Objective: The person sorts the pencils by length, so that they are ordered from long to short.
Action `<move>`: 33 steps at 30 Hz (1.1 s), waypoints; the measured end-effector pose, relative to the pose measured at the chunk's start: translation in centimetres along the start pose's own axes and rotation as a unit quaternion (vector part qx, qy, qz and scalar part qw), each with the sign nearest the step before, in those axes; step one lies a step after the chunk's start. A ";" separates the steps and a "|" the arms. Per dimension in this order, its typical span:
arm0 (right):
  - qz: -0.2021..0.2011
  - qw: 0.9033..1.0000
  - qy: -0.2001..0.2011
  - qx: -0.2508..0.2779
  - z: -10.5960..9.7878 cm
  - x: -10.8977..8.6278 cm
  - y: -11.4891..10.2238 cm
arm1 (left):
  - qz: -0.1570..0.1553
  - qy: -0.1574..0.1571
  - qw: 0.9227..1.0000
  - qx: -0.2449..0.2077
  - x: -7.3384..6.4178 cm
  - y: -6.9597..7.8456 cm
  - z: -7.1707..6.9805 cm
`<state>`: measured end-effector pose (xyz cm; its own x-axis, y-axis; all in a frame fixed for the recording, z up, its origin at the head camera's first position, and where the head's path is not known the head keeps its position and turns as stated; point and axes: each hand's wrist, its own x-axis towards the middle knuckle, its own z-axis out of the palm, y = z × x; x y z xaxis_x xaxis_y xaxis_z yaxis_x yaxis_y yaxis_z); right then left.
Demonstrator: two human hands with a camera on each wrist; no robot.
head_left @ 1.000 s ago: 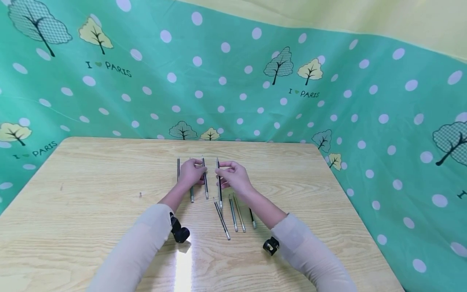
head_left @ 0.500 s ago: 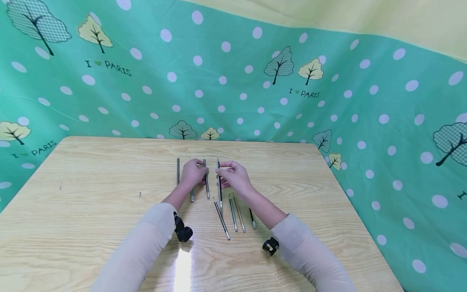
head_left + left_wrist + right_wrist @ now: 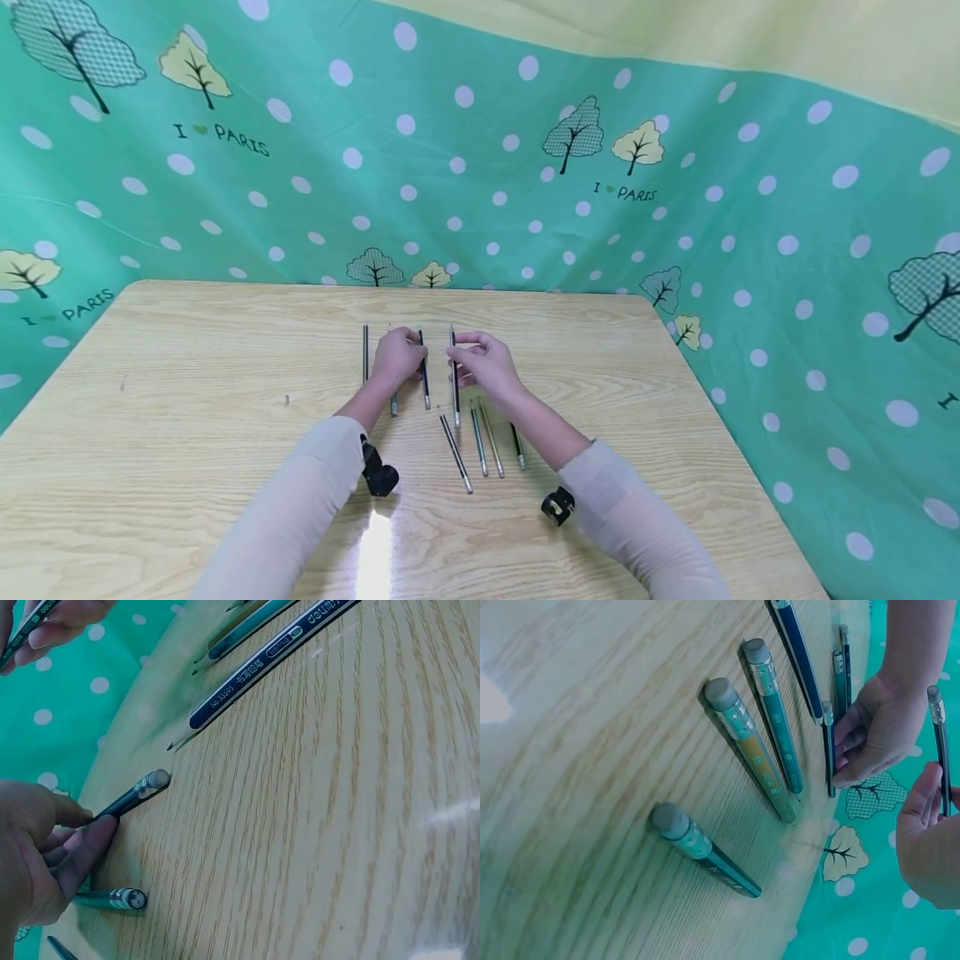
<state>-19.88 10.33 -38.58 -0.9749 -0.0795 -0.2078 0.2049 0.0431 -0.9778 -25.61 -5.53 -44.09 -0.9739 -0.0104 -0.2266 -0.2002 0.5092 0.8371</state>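
My left hand pinches a dark pencil between thumb and fingers; it lies on or just above the table, eraser end toward me. To the right, my right hand pinches another dark pencil, raised off the wood with its point facing away. Under and beside the left hand lie a teal pencil, partly covered, and a black pencil. In the right wrist view, the left hand's pencil shows its eraser end, and the right hand appears at the edge.
Nearer me lie a dark striped pencil, a teal pencil, a gold pencil and a dark pencil partly under the right forearm. The wooden table meets a green dotted curtain. A small speck lies left.
The left hand and its pencil have shifted slightly right. The pencil in the right hand has also moved a little to the right. The other pencils stay where they were.
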 end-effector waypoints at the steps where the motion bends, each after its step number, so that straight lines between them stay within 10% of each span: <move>1: 0.000 1.000 0.000 -0.002 0.0 0.0 0.0 | 0.002 0.001 1.000 0.003 0.0 0.0 0.0; 33: 0.016 0.998 0.055 -0.012 -1.7 1.9 -0.1 | -0.011 -0.016 1.000 0.023 -0.1 0.2 -0.1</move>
<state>-21.93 11.89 -38.82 -0.9720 0.0319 -0.2328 0.2345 0.0669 -0.9698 -25.57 -5.48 -43.88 -0.9652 0.0053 -0.2614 -0.2160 0.5474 0.8085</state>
